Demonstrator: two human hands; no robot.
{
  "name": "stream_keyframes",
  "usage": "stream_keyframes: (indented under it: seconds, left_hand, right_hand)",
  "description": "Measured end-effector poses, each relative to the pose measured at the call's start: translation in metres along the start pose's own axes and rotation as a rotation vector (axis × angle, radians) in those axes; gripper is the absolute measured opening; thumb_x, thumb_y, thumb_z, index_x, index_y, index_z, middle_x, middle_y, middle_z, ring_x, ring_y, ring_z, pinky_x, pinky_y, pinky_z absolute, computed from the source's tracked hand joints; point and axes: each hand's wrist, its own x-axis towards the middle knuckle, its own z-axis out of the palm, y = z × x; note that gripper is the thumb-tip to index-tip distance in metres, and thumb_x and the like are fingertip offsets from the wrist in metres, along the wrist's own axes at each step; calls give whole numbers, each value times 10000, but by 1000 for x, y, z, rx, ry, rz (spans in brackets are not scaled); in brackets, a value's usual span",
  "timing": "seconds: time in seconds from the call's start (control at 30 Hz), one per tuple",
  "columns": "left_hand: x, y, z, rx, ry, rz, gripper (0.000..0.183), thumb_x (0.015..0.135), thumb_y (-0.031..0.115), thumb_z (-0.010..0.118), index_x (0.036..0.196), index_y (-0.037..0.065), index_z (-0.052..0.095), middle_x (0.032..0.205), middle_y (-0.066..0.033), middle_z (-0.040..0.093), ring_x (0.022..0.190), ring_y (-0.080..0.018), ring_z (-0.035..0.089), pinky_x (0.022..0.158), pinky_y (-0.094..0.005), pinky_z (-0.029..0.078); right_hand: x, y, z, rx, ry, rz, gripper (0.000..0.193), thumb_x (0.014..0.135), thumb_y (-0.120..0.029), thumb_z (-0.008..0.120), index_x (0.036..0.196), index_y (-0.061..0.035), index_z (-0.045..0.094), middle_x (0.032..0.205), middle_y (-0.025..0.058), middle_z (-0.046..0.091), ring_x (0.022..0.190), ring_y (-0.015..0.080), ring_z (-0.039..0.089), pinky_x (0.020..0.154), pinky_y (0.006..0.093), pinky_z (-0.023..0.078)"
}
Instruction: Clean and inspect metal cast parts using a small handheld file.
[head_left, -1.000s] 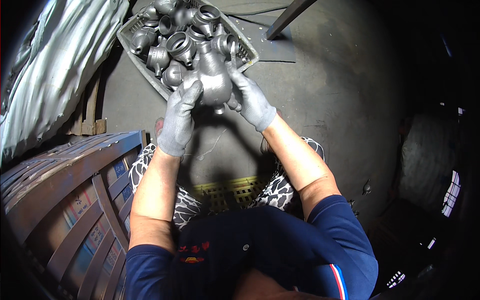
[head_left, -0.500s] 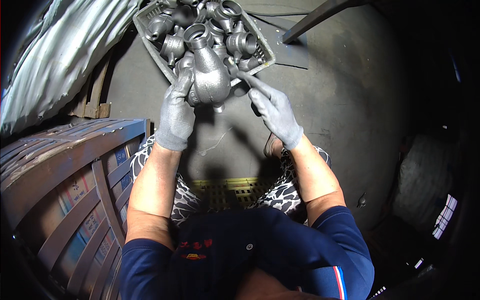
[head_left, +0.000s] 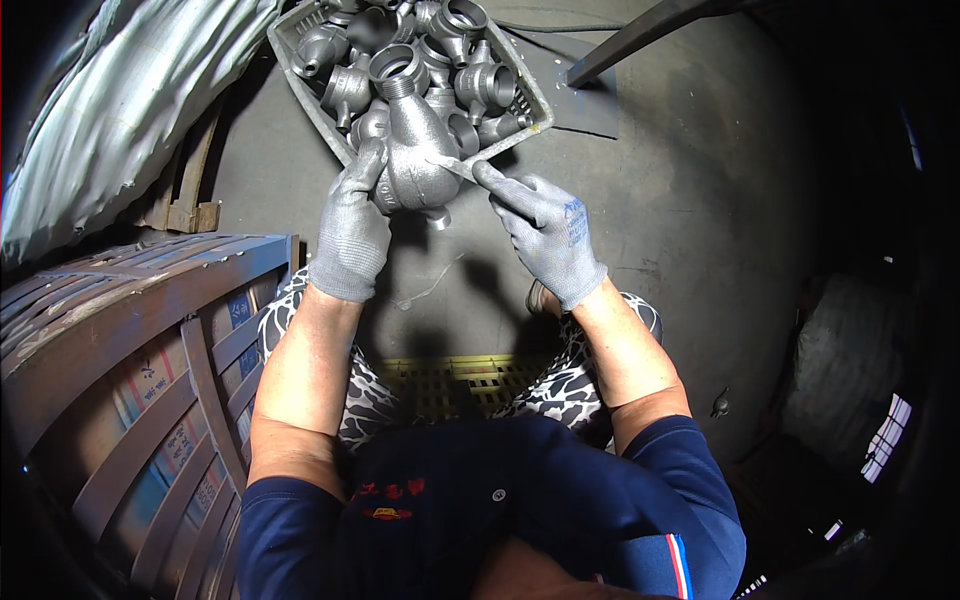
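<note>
My left hand point(head_left: 350, 240), in a grey knit glove, grips a silvery cast-metal valve body point(head_left: 415, 175) from its left side. The casting has a rounded belly, a threaded neck pointing away from me, and a short stub on its near side. My right hand point(head_left: 550, 225), gloved the same way, is closed around a slim, flat-bladed hand tool point(head_left: 455, 168). The blade lies against the right side of the casting's belly. Most of the tool's handle is hidden in my fingers, so its exact kind is unclear.
Just beyond the casting stands a pale plastic crate point(head_left: 535, 100) heaped with similar metal castings point(head_left: 485, 85). A slatted wooden frame point(head_left: 150, 300) is at my left, and white sheeting point(head_left: 130, 110) behind it. A yellow slatted crate point(head_left: 450, 375) sits beneath me. A small dark object point(head_left: 721, 402) lies on the floor at right.
My right hand has turned so the back of the glove shows more, and the blade now rests on the casting's belly instead of beside it. The left hand's hold is nearly unchanged.
</note>
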Motion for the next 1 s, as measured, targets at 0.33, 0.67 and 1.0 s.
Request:
stream_keyframes:
  seconds: [0.33, 0.67, 1.0]
  left_hand:
    - [2, -4, -6, 13, 23, 46, 359, 983, 237, 392, 1215, -12, 505, 1131, -113, 594, 1012, -207, 606, 883, -356, 509]
    - [-4, -2, 0, 108, 11, 55, 388, 990, 284, 357, 1193, -7, 513, 1048, -108, 616, 876, -176, 629, 733, -306, 532]
    - [1, -12, -12, 137, 60, 90, 359, 985, 253, 371, 1140, -18, 550, 1036, -106, 621, 881, -172, 624, 758, -300, 513]
  right_hand:
    - [-1, 5, 2, -7, -24, 98, 380, 833, -104, 574, 1201, -200, 596, 905, 97, 625, 796, 297, 618, 685, 379, 501]
    - [-2, -10, 5, -123, -54, 127, 410, 819, -98, 577, 1214, -208, 579, 902, 85, 616, 783, 292, 616, 662, 388, 499]
    - [-3, -12, 11, -230, -110, 83, 414, 809, -91, 587, 1201, -222, 586, 831, 64, 606, 758, 273, 613, 636, 384, 493]
